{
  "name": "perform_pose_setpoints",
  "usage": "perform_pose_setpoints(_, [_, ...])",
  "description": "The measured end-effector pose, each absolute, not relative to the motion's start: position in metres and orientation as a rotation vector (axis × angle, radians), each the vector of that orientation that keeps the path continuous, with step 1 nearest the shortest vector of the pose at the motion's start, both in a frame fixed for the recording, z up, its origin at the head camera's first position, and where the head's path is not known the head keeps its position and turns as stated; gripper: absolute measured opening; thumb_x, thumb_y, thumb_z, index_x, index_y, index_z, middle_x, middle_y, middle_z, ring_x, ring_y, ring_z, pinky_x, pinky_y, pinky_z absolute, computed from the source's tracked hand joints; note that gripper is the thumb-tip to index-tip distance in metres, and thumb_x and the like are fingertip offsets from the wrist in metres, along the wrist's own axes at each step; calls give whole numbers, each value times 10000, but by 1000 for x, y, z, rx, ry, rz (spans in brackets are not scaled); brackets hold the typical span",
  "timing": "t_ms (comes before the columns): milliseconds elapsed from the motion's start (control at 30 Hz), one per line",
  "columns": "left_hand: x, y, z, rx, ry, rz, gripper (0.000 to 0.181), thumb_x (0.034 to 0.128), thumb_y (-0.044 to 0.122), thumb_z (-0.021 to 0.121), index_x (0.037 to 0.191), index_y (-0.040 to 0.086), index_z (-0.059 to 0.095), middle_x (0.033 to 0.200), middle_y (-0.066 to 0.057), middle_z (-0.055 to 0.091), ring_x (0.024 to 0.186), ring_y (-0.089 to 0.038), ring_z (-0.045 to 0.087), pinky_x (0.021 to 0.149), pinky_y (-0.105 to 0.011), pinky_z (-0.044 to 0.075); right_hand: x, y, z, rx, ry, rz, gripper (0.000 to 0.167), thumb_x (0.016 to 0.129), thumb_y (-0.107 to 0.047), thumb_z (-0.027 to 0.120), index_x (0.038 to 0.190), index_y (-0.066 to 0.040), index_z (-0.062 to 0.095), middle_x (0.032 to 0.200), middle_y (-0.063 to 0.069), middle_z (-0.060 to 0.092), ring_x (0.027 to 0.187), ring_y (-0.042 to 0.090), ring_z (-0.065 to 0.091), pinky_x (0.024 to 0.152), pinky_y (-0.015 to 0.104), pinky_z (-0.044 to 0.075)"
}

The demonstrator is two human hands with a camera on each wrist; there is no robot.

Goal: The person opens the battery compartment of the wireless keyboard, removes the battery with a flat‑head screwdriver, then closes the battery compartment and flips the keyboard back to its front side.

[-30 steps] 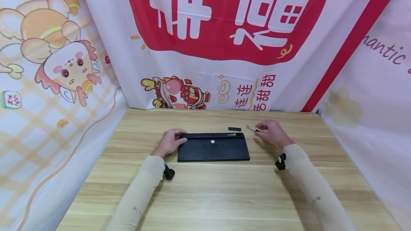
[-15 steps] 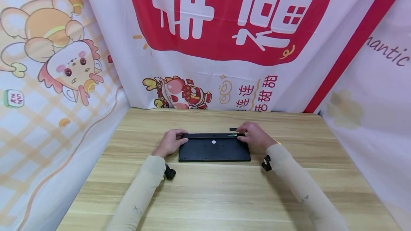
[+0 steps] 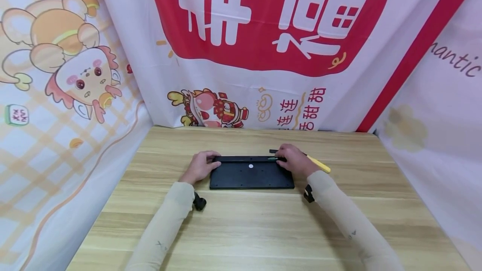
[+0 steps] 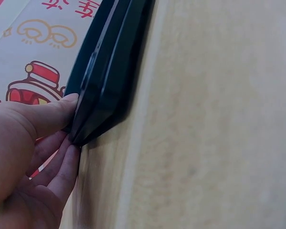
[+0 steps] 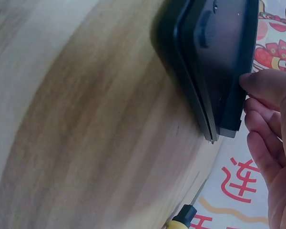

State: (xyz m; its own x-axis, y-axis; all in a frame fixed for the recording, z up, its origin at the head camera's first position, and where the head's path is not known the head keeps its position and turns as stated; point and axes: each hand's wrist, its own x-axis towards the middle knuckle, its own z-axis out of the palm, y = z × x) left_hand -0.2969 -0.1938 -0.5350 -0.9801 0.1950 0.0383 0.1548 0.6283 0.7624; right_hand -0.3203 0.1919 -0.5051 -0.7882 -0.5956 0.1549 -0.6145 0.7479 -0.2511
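A black keyboard [image 3: 244,177] lies face down on the wooden table, its thick ridge along the far side. My left hand [image 3: 198,166] grips the far left corner, thumb [image 4: 52,114] on the underside and fingers beneath the edge. At the ridge's right end, my right hand [image 3: 295,161] pinches the keyboard between thumb [image 5: 267,86] and curled fingers. Beside those fingertips a green battery [image 3: 272,158] shows in an open slot, partly covered by the hand. Just behind is a small black battery cover [image 3: 273,151]. A yellow-handled screwdriver [image 3: 320,164] lies beyond the right wrist.
The wooden table [image 3: 241,229] ends at a printed cloth backdrop [image 3: 226,66] behind the keyboard. More cloth hangs at the left and right sides. The screwdriver's handle [image 5: 180,222] also appears at the bottom of the right wrist view.
My right hand has put down the screwdriver and moved left onto the keyboard's right end. The left hand keeps its grip, and the keyboard stays in place.
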Motion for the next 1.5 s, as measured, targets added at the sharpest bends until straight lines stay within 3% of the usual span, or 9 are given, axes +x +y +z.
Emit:
perform_pose_setpoints(367, [-298,-193,-532,280,2805,1277,282,1001,160,747,1281,124,746,1393,-132,699,1344,-325,645,1121,-486,555,-321,184,-496,935,-2995,406,144,968,-111,779,1104,-67,762,1087,65,674,1005,199,646,937,402,624])
perform_pose_setpoints(967, [-300,-193,-538,284,2794,1298,284,995,165,756,1277,136,752,1392,-123,703,1341,-313,651,1120,-477,557,-318,189,-502,890,-2889,467,116,936,-141,821,999,-49,793,948,65,692,862,169,654,796,362,631])
perform_pose_setpoints(1500, [-302,-195,-540,309,2801,1281,287,989,173,764,1274,137,753,1369,-120,717,1326,-313,663,1110,-464,566,-314,186,-503,741,-2945,536,103,958,-159,799,985,-61,812,931,46,700,838,153,645,767,344,618])
